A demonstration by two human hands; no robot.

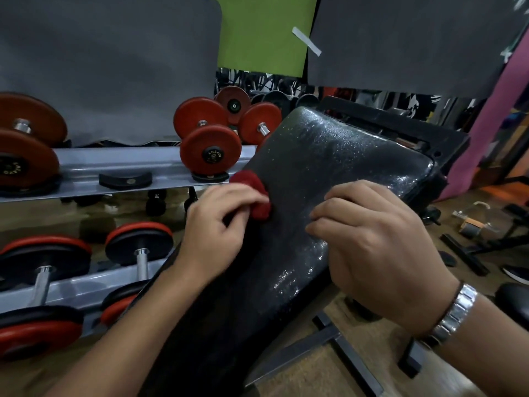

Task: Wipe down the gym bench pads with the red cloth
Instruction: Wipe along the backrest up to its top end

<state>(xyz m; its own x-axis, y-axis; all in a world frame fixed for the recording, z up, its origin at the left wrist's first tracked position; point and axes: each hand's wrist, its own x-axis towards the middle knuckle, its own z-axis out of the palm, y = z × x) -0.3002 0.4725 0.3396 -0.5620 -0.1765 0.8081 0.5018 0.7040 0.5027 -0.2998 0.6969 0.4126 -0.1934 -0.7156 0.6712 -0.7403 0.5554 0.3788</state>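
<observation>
Both forearms reach in over the near end of the black bench pad (329, 156), which slopes upward away from the person. A metal watch (455, 313) sits on the right wrist, off the pad's right edge. The right hand (380, 247) lies over that right edge, knuckles raised and fingers bent, their tips touching the pad's wet, shiny top. The thumb is hidden, so I cannot tell whether this hand clasps the edge or only rests there.

The left hand (217, 224) is at the pad's left edge, fingers curled tight. It grips the red cloth (254, 193), which bulges out bunched past the fingertips and lies against the pad's surface at its left edge, about halfway up.

Left of the pad stands a grey rack (114, 167) carrying red dumbbells (210, 150), the farthest beside the pad's top corner.
</observation>
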